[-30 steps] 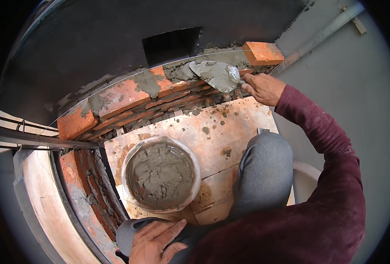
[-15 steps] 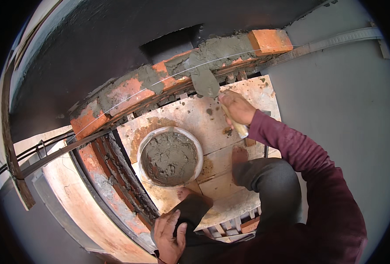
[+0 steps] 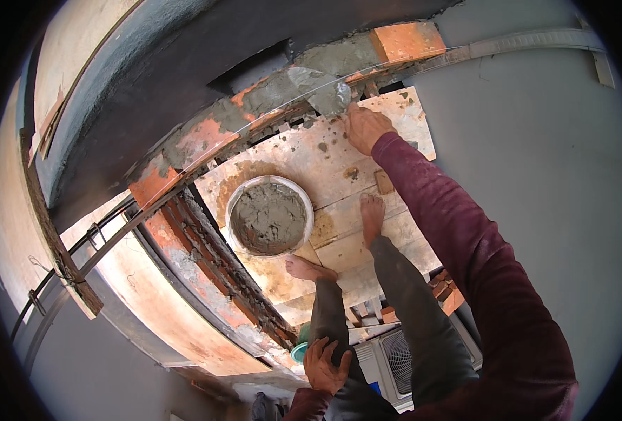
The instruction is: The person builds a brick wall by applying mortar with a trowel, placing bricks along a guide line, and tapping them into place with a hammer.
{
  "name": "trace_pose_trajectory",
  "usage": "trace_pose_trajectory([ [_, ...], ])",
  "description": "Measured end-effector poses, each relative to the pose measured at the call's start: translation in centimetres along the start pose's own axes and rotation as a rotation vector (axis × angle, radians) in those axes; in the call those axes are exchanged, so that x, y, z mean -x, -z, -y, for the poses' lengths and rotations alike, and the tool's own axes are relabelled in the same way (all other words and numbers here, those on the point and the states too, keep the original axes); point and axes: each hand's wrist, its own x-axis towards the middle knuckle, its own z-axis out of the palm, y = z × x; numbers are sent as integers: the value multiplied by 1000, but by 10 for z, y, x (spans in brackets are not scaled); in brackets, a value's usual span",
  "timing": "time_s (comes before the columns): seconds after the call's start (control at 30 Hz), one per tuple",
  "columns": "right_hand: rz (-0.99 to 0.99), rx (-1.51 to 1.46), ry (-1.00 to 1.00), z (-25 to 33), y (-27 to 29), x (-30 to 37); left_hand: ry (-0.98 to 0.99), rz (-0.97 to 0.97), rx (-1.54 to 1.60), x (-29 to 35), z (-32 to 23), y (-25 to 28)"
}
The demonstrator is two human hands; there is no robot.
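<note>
The right hand (image 3: pixel 367 128) is closed around the handle of a trowel (image 3: pixel 331 99), its fingers hiding most of the grip; the blade, smeared with wet grey mortar, lies across the front edge of the brick course, by the taut white string (image 3: pixel 237 132). Whether it presses on the bed or just skims it, I cannot tell. The step in hand looks like spreading and trimming the mortar bed (image 3: pixel 339 56); the next move probably calls for a flat, steady stroke that leaves the string undisturbed. The bed is lumpy and damp, running up to a sharp-edged orange brick (image 3: pixel 408 42) at the right end, with rough, mortar-stained bricks (image 3: pixel 153 185) at the other. Nearer the body, a round, pale-rimmed bucket (image 3: pixel 310 214) of thick, furrowed mortar stands on flat, spattered boards (image 3: pixel 395 116), beside one bare foot (image 3: pixel 309 268). The left hand (image 3: pixel 326 366) rests on a trousered leg (image 3: pixel 328 312), fingers spread, with nothing seen in its grasp. Behind the course rises a smooth dark wall (image 3: pixel 184 119).
</note>
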Motion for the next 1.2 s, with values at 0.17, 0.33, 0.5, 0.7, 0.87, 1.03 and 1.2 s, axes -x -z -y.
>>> trace_pose_trajectory([
  [0.17,-16,45,-27,-1,13,20,29,41,70,9,1,-30],
  [0.33,-40,81,-80,-38,22,6,26,52,106,7,1,-40],
  [0.5,-133,-57,-130,-47,35,30,27,62,117,10,18,-58],
  [0.7,112,-114,194,0,-4,145,18,40,135,8,17,-58],
  [0.87,253,84,399,63,-78,175,-14,-20,167,15,24,-57],
  [1.03,399,224,370,111,-85,134,18,-19,178,12,31,-49],
  [1.2,570,451,410,141,-74,127,72,49,238,20,41,-52],
])
